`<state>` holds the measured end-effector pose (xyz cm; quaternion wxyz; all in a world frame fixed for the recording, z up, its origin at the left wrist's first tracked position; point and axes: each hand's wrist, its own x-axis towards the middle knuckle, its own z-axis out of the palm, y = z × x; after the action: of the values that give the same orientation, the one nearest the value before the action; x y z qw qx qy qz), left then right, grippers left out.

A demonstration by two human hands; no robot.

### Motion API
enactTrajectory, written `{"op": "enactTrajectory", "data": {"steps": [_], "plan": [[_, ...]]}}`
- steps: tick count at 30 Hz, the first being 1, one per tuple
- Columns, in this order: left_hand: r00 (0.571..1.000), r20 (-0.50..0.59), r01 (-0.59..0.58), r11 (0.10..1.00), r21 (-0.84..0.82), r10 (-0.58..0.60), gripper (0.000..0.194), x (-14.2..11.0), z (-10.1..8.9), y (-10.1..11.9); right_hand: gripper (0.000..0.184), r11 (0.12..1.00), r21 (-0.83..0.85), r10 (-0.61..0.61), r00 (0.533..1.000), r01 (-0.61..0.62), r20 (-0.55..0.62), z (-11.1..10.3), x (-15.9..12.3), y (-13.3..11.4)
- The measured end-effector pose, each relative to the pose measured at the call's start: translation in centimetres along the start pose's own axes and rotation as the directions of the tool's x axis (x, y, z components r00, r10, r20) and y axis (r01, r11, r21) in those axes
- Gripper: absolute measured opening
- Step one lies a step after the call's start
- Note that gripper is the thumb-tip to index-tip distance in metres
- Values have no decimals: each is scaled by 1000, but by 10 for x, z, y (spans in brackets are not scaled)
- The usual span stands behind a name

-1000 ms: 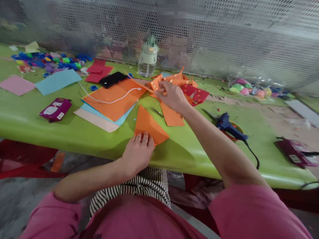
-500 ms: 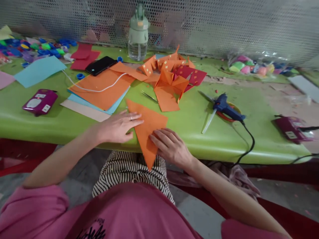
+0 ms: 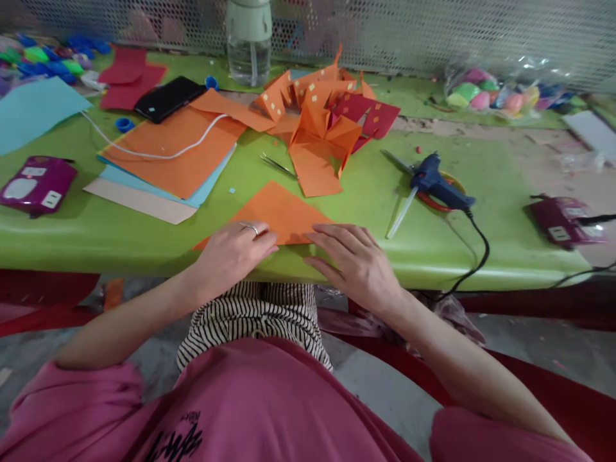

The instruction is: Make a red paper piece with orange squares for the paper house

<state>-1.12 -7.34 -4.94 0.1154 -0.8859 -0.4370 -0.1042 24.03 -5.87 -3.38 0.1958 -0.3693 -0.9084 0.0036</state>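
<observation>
A folded triangle of orange paper [image 3: 280, 215] lies flat at the table's front edge, its long side toward me and its peak pointing away. My left hand [image 3: 235, 253], with a ring on one finger, rests on the triangle's left part, fingers stretched out. On the right part lies my right hand [image 3: 353, 260], fingers extended, with the thumb off the paper's near edge. Parts of both lower corners are hidden under the hands. Just beyond the triangle are tweezers [image 3: 279, 165] and a folded orange paper piece [image 3: 320, 167].
At left, a stack of coloured paper [image 3: 158, 167] has a black phone [image 3: 169, 99] and a white cord on it. A blue glue gun [image 3: 440, 183] lies at right, its cable hanging over the edge. A water bottle [image 3: 249, 51] stands behind; purple power boxes [image 3: 38, 185] sit at both sides.
The orange triangle has turned so its long side faces me, and it now lies wholly on the table. Both hands have shifted along its near edge. The camera view has tilted down slightly.
</observation>
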Motion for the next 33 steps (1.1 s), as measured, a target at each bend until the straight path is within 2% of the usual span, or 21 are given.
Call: {"op": "enactTrajectory", "data": {"steps": [3, 5, 8, 11, 14, 18, 22, 27, 33], "plan": [[997, -80, -12, 1000, -11, 12, 14, -3, 4, 0, 24, 1000, -13, -28, 999, 27, -45, 25, 4, -3], [994, -109, -12, 1000, -26, 9, 11, -6, 5, 1, 17, 997, -27, -72, 994, 70, -81, 33, 7, -2], [991, -129, 25, 998, -51, -31, 11, -8, 5, 3, 11, 984, -100, -156, 981, 144, -119, 36, 11, -2], [987, -126, 87, 993, -85, -98, 13, -6, 4, 6, 15, 984, -142, -123, 989, 110, -86, 35, 16, -3], [983, -82, 157, 980, -119, -167, 17, -3, 3, 8, 24, 986, -164, -19, 1000, 17, -13, 34, 20, -5], [970, 31, 241, 947, -211, -240, 19, 0, 0, 1, 29, 989, -127, 86, 991, -72, 106, 32, 25, -4], [949, 150, 312, 893, -324, -277, 17, -2, -7, -16, 29, 988, -23, 153, 963, -152, 222, 26, 33, -2], [918, 247, 385, 852, -356, -312, 17, -12, -15, -42, 23, 970, 23, 218, 914, -240, 343, 20, 43, 0], [916, 265, 383, 850, -361, -300, 22, -27, -16, -69, 21, 966, 35, 226, 898, -258, 377, 18, 46, 1]]}}
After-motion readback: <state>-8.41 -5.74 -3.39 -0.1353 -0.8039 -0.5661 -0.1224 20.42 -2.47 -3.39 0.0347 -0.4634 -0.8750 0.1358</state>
